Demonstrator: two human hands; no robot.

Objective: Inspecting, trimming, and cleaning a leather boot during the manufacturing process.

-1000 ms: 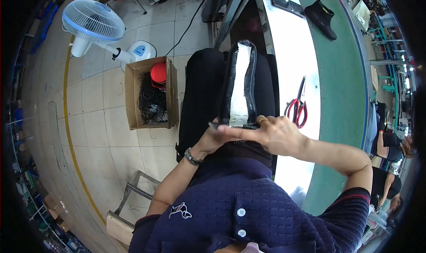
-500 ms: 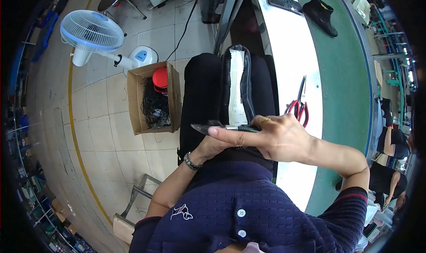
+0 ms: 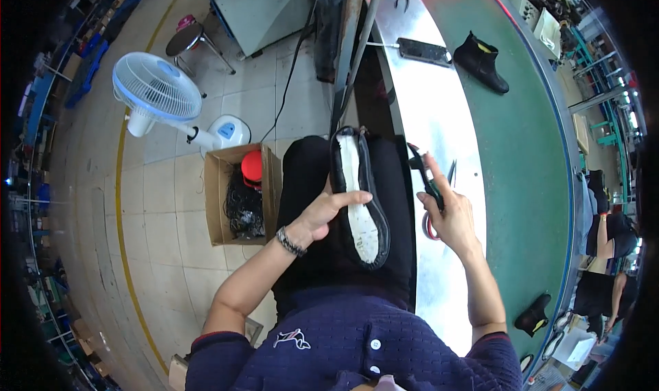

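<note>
A black boot [image 3: 364, 171] lies sole up across my lap, its white underside bordered by a rolled black edge. My left hand [image 3: 322, 216] is closed round the boot's middle, with the thumb across the white strip. Off to the right, over the metal bench, my right hand [image 3: 453, 219] grips a knife [image 3: 429, 181] with a dark handle; its blade end points away from me. Red-handled scissors [image 3: 429, 227] lie on the bench beside that hand, which partly hides them.
The metal bench [image 3: 439, 109] runs along my right, bearing a phone [image 3: 425, 51] and small pliers [image 3: 405, 0]. Past it, a green belt carries a black boot [image 3: 480, 61] and another dark boot [image 3: 533, 315]. On the left stand a carton [image 3: 218, 205] and a fan [image 3: 156, 85].
My right hand has moved with the knife from above my lap to over the bench. My left hand now holds the boot's middle, and the boot's whole underside shows.
</note>
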